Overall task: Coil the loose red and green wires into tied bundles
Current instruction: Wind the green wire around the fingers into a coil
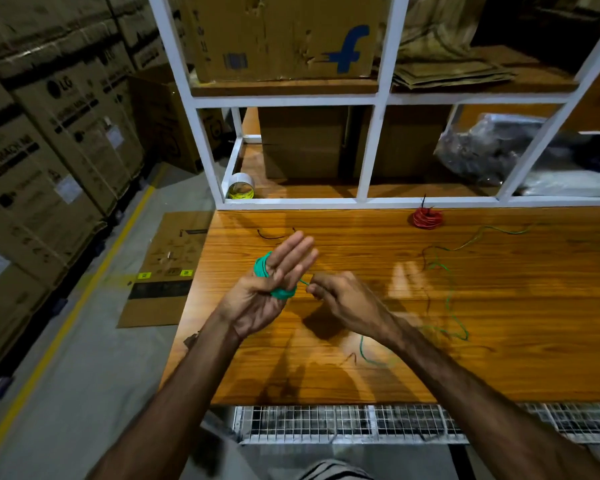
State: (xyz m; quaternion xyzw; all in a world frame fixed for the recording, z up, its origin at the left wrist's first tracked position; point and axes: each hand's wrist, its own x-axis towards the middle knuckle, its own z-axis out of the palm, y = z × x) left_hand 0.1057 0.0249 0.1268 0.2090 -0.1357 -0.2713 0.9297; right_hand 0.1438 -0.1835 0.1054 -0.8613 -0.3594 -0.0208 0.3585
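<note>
1. Boxes (49, 133): brown cartons, stacked along the left wall beside a yellow floor line.
2. Tape (241, 190): one roll, stood in the lower left corner of the white rack (371, 147), behind the table.
3. Left hand (271, 289): raised above the table (361, 341), palm turned up, fingers held straight and close together, pointed away and to the right. A green coil (262, 268) is wound around the fingers near their base; the windings are seen at the hand's left edge and again below the fingers on the right. The thumb is folded across the palm toward the lower windings; whether it presses them cannot be told.
4. Right hand (340, 299): held just right of the left hand, back turned up, fingers curled. The green wire is pinched at the fingertips, a short taut stretch being run from there to the coil.
5. Green wire (451, 299): the loose remainder is laid in slack curves across the table, right of the hands, and is trailed toward the far right edge. Part of it is blurred.
6. Red bundle (427, 218): a finished small coil, rested on the table's far side near the rack, well apart from both hands.
</note>
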